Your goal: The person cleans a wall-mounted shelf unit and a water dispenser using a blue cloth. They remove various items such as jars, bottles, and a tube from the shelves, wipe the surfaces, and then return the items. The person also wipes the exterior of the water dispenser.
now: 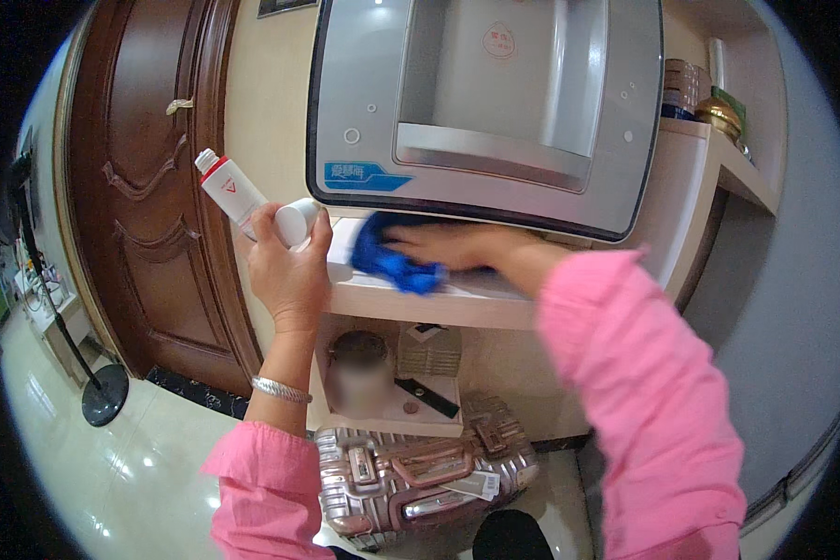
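Observation:
My left hand (290, 280) holds a white bottle (232, 187) with a red neck ring; its threaded mouth is uncovered and tilts up to the left. Between the same hand's fingers is a white cap (297, 222). A blue cloth (392, 259) lies bunched on the pale shelf (420, 301), under my right hand (455, 245), which presses on it and is blurred. That hand reaches below the lower edge of a silver-grey water dispenser (364, 150). Part of the cloth is hidden by the hand and the dispenser's shadow.
Below, a lower shelf (392, 420) bears a dark-topped container (357, 346) and a dark flat object (427, 397). A rose-metallic suitcase (427, 476) stands on the tiled floor. Left are a brown wooden door (154, 280) and a black stand base (105, 395). Side shelves (742, 168) hold a gold pot (719, 115).

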Action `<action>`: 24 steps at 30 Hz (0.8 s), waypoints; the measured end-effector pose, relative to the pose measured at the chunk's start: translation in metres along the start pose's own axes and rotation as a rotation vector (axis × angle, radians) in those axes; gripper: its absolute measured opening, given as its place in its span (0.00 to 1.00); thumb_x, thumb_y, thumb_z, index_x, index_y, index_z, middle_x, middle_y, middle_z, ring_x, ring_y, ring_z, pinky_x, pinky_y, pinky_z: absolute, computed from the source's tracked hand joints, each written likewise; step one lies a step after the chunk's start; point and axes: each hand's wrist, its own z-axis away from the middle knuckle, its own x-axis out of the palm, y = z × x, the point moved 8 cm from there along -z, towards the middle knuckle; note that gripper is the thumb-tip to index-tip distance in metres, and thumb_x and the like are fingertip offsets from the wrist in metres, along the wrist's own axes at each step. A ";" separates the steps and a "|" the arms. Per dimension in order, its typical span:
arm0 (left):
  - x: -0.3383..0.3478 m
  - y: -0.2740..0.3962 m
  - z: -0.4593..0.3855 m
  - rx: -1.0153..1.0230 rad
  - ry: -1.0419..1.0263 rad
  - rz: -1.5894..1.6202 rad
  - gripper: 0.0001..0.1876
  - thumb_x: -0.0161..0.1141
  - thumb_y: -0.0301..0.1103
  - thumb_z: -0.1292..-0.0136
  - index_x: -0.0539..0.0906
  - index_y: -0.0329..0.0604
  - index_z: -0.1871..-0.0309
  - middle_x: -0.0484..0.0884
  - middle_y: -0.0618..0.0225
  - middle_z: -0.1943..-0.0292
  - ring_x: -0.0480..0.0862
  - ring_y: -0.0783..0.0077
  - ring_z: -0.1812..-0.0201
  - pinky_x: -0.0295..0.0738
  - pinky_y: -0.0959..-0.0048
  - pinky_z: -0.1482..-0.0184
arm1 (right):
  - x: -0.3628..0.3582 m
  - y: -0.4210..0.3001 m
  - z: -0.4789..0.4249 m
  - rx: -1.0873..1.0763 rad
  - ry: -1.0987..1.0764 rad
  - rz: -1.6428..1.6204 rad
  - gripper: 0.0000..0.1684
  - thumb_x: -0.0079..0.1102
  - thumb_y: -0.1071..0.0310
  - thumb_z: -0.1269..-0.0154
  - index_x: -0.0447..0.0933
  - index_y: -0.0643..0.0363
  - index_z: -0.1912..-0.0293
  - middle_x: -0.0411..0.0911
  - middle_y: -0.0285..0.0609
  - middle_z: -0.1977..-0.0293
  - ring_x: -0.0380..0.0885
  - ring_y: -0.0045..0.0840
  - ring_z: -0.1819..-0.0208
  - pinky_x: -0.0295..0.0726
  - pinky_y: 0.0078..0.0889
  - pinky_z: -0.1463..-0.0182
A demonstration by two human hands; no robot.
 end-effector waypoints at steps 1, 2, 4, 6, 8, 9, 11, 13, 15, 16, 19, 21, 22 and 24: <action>0.002 0.006 0.000 0.008 -0.020 0.027 0.25 0.63 0.48 0.49 0.69 0.47 0.51 0.72 0.54 0.58 0.75 0.53 0.56 0.70 0.61 0.54 | 0.007 0.014 0.032 -0.151 -0.007 0.148 0.33 0.29 0.47 0.31 0.49 0.56 0.33 0.49 0.49 0.34 0.48 0.37 0.32 0.45 0.37 0.30; 0.002 0.003 0.000 0.009 -0.036 0.026 0.26 0.63 0.48 0.49 0.69 0.47 0.51 0.72 0.54 0.58 0.75 0.53 0.55 0.70 0.61 0.54 | 0.004 0.014 0.061 0.069 -0.084 0.063 0.31 0.29 0.50 0.30 0.49 0.55 0.34 0.45 0.48 0.32 0.46 0.37 0.31 0.44 0.36 0.30; 0.009 0.012 0.002 0.105 -0.004 0.043 0.25 0.63 0.49 0.50 0.71 0.44 0.54 0.75 0.49 0.62 0.78 0.54 0.60 0.73 0.60 0.60 | 0.001 0.048 0.130 0.201 0.092 0.029 0.30 0.30 0.49 0.30 0.57 0.58 0.37 0.56 0.52 0.37 0.56 0.40 0.35 0.51 0.34 0.32; 0.027 -0.009 -0.018 0.080 -0.208 0.226 0.26 0.63 0.49 0.49 0.72 0.40 0.53 0.76 0.49 0.62 0.79 0.57 0.60 0.74 0.61 0.60 | -0.009 0.045 0.182 0.278 0.324 0.140 0.30 0.38 0.45 0.34 0.66 0.58 0.43 0.69 0.55 0.47 0.68 0.42 0.44 0.64 0.36 0.40; 0.038 -0.013 -0.031 0.047 -0.364 0.258 0.30 0.63 0.49 0.50 0.73 0.32 0.52 0.76 0.51 0.62 0.80 0.61 0.60 0.75 0.64 0.58 | -0.010 0.040 0.215 0.368 0.329 0.321 0.30 0.44 0.45 0.38 0.68 0.57 0.46 0.71 0.54 0.50 0.71 0.45 0.49 0.68 0.41 0.46; 0.039 -0.014 -0.041 0.083 -0.429 0.180 0.31 0.63 0.49 0.50 0.72 0.31 0.51 0.77 0.51 0.62 0.80 0.62 0.61 0.75 0.66 0.58 | -0.011 0.039 0.217 0.339 0.364 0.335 0.30 0.45 0.45 0.39 0.69 0.57 0.46 0.71 0.54 0.50 0.71 0.45 0.50 0.69 0.41 0.46; 0.049 -0.020 -0.052 0.101 -0.534 0.201 0.31 0.63 0.49 0.50 0.72 0.31 0.50 0.77 0.51 0.61 0.80 0.62 0.61 0.76 0.67 0.58 | -0.012 0.039 0.214 0.290 0.427 0.367 0.30 0.49 0.46 0.42 0.70 0.58 0.48 0.72 0.54 0.52 0.72 0.46 0.51 0.70 0.43 0.48; 0.063 -0.021 -0.053 0.091 -0.598 0.267 0.30 0.65 0.49 0.51 0.74 0.33 0.51 0.79 0.53 0.64 0.81 0.62 0.62 0.75 0.68 0.58 | -0.013 0.043 0.209 0.269 0.437 0.351 0.29 0.50 0.46 0.43 0.70 0.57 0.49 0.73 0.54 0.53 0.72 0.45 0.51 0.70 0.42 0.48; 0.072 -0.018 -0.055 0.244 -0.577 0.119 0.29 0.66 0.48 0.51 0.75 0.36 0.52 0.77 0.52 0.62 0.80 0.60 0.59 0.74 0.66 0.55 | -0.013 0.045 0.208 0.240 0.445 0.320 0.29 0.50 0.46 0.43 0.70 0.57 0.49 0.73 0.54 0.53 0.72 0.45 0.51 0.70 0.41 0.48; 0.083 -0.020 -0.057 0.251 -0.654 0.159 0.29 0.66 0.48 0.51 0.75 0.37 0.51 0.77 0.51 0.60 0.79 0.59 0.57 0.73 0.66 0.54 | -0.013 0.045 0.206 0.239 0.431 0.299 0.29 0.50 0.46 0.43 0.70 0.57 0.49 0.73 0.54 0.53 0.71 0.45 0.51 0.70 0.42 0.48; 0.110 -0.025 -0.057 0.285 -0.811 0.236 0.28 0.66 0.48 0.52 0.76 0.40 0.50 0.74 0.49 0.57 0.77 0.57 0.53 0.71 0.63 0.50 | -0.014 0.043 0.203 0.208 0.425 0.293 0.30 0.50 0.45 0.43 0.70 0.57 0.49 0.73 0.54 0.54 0.71 0.46 0.50 0.69 0.43 0.48; 0.124 -0.025 -0.056 0.327 -0.823 0.231 0.28 0.66 0.48 0.52 0.76 0.41 0.50 0.73 0.48 0.55 0.75 0.56 0.51 0.70 0.63 0.48 | -0.014 0.045 0.203 0.193 0.434 0.309 0.31 0.49 0.44 0.44 0.70 0.58 0.49 0.73 0.54 0.54 0.71 0.47 0.51 0.70 0.43 0.49; 0.133 -0.032 -0.052 0.256 -0.857 0.118 0.28 0.67 0.47 0.52 0.77 0.43 0.49 0.74 0.48 0.55 0.75 0.54 0.50 0.69 0.62 0.47 | -0.014 0.046 0.204 0.190 0.437 0.320 0.31 0.49 0.44 0.44 0.70 0.58 0.49 0.74 0.54 0.55 0.71 0.47 0.52 0.70 0.43 0.49; 0.139 -0.025 -0.046 0.237 -0.944 0.170 0.28 0.68 0.47 0.53 0.77 0.44 0.49 0.74 0.49 0.55 0.75 0.55 0.49 0.69 0.63 0.46 | -0.013 0.051 0.206 0.200 0.441 0.333 0.32 0.49 0.43 0.45 0.70 0.58 0.49 0.74 0.55 0.55 0.72 0.48 0.53 0.70 0.44 0.50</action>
